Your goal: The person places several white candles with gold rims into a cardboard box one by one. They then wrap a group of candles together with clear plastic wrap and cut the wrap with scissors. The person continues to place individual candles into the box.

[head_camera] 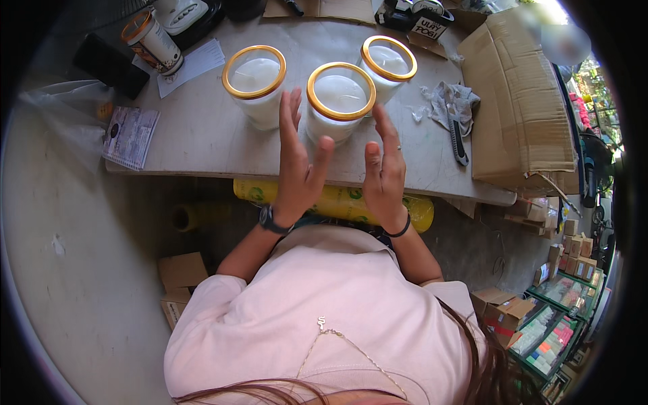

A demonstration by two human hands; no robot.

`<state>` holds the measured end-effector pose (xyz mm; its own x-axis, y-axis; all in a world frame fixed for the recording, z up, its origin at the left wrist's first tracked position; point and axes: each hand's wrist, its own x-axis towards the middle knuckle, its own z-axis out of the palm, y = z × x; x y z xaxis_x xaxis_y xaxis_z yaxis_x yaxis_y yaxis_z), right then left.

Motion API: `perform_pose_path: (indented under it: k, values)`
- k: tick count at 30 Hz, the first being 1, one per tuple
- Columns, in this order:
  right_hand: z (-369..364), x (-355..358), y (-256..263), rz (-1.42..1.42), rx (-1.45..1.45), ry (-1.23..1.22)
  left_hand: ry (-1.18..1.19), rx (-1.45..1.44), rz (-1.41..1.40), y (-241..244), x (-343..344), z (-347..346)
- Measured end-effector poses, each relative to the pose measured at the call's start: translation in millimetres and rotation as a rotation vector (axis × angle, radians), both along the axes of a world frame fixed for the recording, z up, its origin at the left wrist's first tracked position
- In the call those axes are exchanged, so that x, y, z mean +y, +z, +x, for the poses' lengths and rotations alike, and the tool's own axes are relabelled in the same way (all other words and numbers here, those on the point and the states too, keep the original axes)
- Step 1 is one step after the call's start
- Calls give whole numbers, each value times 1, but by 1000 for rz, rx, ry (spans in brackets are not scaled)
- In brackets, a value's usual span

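Three white candles in clear glass jars with gold rims stand upright on the table [202, 136]. The front jar candle [334, 124] is between my two raised hands. To its left is another jar candle [255, 109], and a third jar candle [389, 86] stands behind it on the right. My left hand [298, 157] has its fingers apart, its fingertips near the gap between the left and front jars. My right hand [387, 172] holds nothing, thumb up and fingers reaching along the front jar's right side. Whether any fingertip touches glass is hard to tell.
A box cutter [458, 139] lies against a grey rag [450, 104], beside a large cardboard box [516, 96]. At left are a spiral notebook [131, 136], papers [195, 68], a printed canister [154, 45] and a dark block-like object [111, 66]. Yellow wrapped rolls [344, 200] lie below the table edge.
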<state>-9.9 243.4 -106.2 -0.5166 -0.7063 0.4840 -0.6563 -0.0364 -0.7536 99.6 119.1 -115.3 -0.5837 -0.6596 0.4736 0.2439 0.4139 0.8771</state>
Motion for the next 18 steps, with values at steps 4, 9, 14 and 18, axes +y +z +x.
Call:
perform_pose_path:
  k: [4, 9, 14, 18]
  values:
    - [24, -39, -10, -192, -165, 30, -3, 52, 158, -16, -1, -36]
    - [32, -23, -43, 51, -274, 65, 61, -155, 202, -49, -14, -28]
    - [-3, 18, -17, 96, -460, -187, 133, -198, 234, -27, 2, 10]
    - [-65, 47, -4, 13, -343, -268, 344, -424, 98, 19, -12, 58]
